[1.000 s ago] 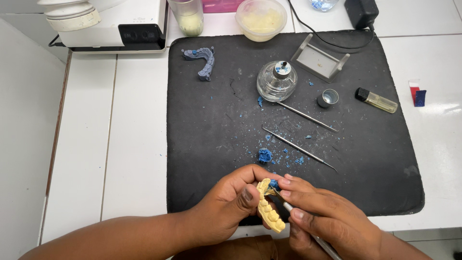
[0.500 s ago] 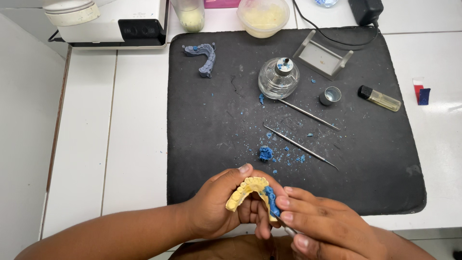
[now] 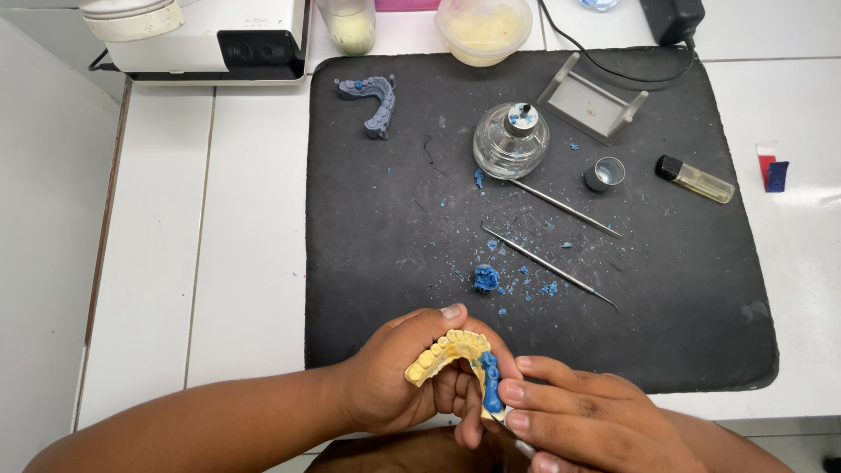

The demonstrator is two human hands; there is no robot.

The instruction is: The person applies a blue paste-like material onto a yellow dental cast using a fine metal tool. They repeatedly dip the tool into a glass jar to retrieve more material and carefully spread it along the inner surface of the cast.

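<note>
Two hands meet low over mat (image 3: 394, 228): our left hand (image 3: 394, 385) grips cast (image 3: 442, 352), now turned teeth-up; right hand (image 3: 578, 420) pinches tool against blue wax (image 3: 491, 385).

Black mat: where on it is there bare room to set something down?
The left half of the black mat is bare, between the blue-grey arch above and the left hand below. The right half is crowded: glass burner, two metal picks, small cap, vial and blue crumbs.
</note>
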